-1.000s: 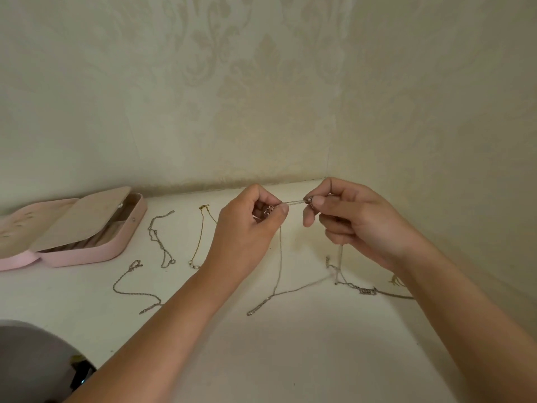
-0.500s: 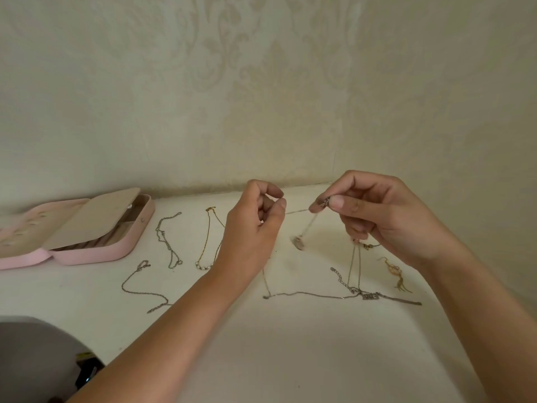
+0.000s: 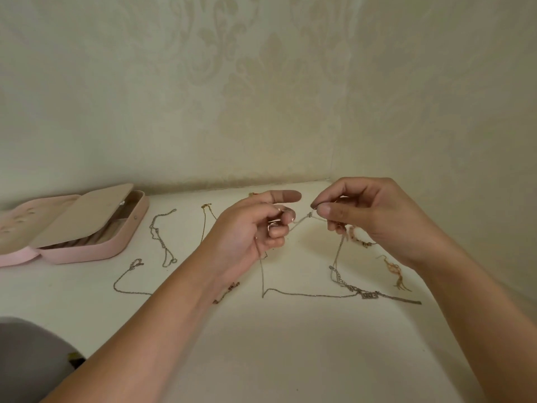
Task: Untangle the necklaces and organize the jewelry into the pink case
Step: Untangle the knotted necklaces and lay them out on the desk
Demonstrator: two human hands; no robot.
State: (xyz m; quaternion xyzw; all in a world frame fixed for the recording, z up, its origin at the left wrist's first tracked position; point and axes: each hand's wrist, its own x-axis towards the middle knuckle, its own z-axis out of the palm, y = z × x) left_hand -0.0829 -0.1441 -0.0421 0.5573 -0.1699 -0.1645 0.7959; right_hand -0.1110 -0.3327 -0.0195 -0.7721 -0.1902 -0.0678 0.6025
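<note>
Half a second on, narrows the gap between hands. Pinches silver necklace with left hand, index now straightened; nips its knot with right hand. Trails slack across table — judged still tangled, well apart from open pink case.

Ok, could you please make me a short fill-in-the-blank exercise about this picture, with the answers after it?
1. The pink case on the left is ___, not closed.
2. The left hand and the right hand both pinch the silver chain; only the left ___ finger sticks out straight.
3. The tassel earring lies beside the ___ wrist.

Missing words: open; index; right.
</note>
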